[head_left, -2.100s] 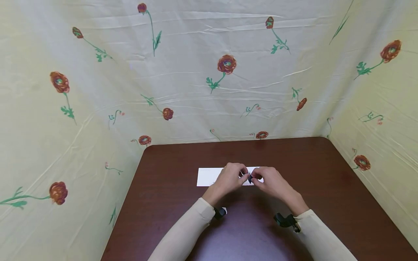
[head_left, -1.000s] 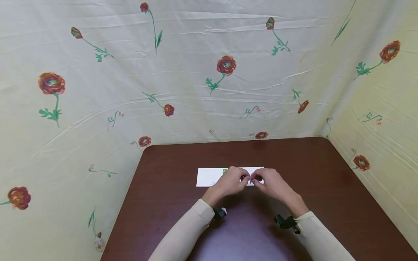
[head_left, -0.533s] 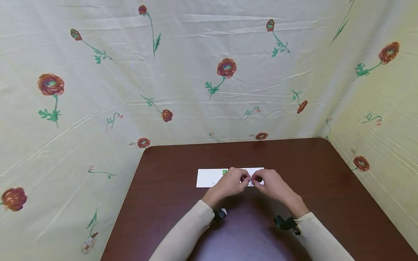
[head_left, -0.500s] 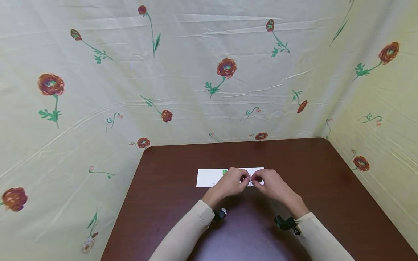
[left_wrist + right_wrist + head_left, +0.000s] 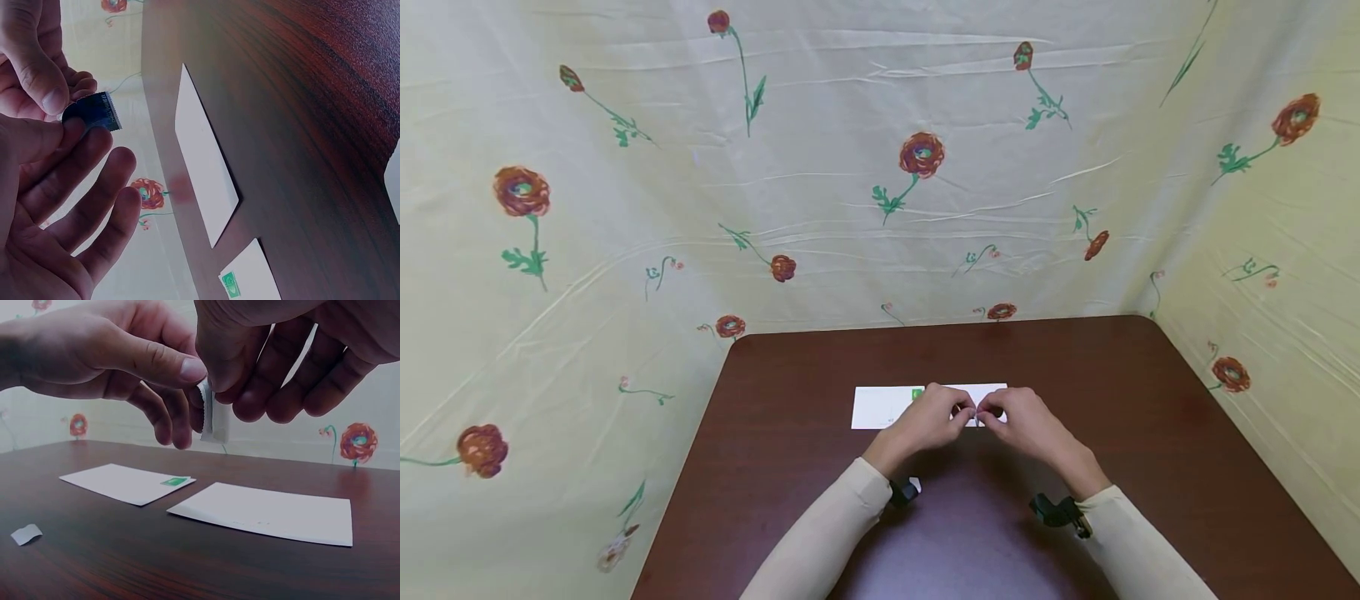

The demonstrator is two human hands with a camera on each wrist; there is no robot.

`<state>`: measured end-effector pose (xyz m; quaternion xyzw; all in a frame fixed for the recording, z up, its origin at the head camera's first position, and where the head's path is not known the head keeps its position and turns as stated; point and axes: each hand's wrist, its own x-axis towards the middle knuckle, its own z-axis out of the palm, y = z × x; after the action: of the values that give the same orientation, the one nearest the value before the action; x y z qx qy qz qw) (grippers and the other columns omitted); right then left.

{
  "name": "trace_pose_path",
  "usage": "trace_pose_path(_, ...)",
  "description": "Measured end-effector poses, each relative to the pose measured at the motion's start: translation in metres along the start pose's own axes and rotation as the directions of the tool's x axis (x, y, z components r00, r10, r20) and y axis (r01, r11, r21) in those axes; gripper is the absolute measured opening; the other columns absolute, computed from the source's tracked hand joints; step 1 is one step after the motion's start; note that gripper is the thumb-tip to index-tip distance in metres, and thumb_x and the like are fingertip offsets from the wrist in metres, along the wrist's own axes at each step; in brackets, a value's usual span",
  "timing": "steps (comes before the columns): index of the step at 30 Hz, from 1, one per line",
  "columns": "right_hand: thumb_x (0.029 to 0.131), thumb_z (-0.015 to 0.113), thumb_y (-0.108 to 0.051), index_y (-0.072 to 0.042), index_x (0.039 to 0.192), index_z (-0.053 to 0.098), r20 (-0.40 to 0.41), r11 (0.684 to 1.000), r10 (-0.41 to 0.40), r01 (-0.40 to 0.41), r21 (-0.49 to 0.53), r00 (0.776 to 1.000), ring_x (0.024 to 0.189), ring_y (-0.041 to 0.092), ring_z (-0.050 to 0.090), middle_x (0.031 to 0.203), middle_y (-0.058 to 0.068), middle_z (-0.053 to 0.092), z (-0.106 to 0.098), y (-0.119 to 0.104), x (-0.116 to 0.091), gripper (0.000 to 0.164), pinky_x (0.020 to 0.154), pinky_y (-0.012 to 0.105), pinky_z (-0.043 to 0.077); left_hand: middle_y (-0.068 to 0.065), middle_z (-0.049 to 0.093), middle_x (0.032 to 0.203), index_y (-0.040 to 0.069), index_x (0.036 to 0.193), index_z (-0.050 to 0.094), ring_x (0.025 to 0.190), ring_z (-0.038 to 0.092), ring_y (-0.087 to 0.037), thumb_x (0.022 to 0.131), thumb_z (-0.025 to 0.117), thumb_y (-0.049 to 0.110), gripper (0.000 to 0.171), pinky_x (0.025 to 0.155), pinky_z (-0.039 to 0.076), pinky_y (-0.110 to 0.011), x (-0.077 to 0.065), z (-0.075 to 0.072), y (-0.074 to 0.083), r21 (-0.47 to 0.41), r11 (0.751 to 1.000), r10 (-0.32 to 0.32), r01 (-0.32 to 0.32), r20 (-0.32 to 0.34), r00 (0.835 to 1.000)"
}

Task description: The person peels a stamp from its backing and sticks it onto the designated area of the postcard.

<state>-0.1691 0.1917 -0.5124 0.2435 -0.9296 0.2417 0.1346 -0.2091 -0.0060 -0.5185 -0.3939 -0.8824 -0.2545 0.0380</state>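
Both hands meet above a white envelope (image 5: 988, 390) on the table. Between their fingertips is a small dark blue postage stamp (image 5: 94, 117) with toothed edges; its pale back shows in the right wrist view. The left hand (image 5: 928, 417) pinches the stamp between thumb and finger, its other fingers loosely spread. From the other side, the right hand (image 5: 1024, 421) pinches at the same place. A whitish strip (image 5: 220, 424) hangs beside the stamp under the right fingertips; whether it is still joined to the stamp I cannot tell.
A second white envelope (image 5: 880, 407), with a green stamp (image 5: 175, 481) at its corner, lies left of the first. A small white paper scrap (image 5: 27, 534) lies nearer the person. The brown table (image 5: 805, 358) ends at a flowered cloth (image 5: 842, 275) behind and at the sides.
The dark face of the stamp, visible from the head two seconds ago, has turned nearly edge-on. The left hand has shifted slightly, uncovering the green stamp. Over the last half second the hands barely move.
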Motion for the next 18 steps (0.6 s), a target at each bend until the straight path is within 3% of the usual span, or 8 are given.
trace_pose_path(18, 0.086, 0.076, -0.017, -0.018, 0.082, 0.075, -0.006, 0.998, 0.053, -0.054, -0.029, 0.999, 0.062, 0.002, 0.051, 0.068, -0.015, 0.061, -0.0064, -0.005, 0.0017, 0.005, 0.06, 0.023, 0.045, 0.013, 0.064, 0.074, 0.017, 0.096, 0.077, 0.063, 0.053, 0.001, 0.096, 0.064, 0.022, 0.013, 0.059, 0.043, -0.013, -0.0021, -0.0048, -0.0005, 0.011, 1.0, -0.001, 0.001, -0.015, 1.0)
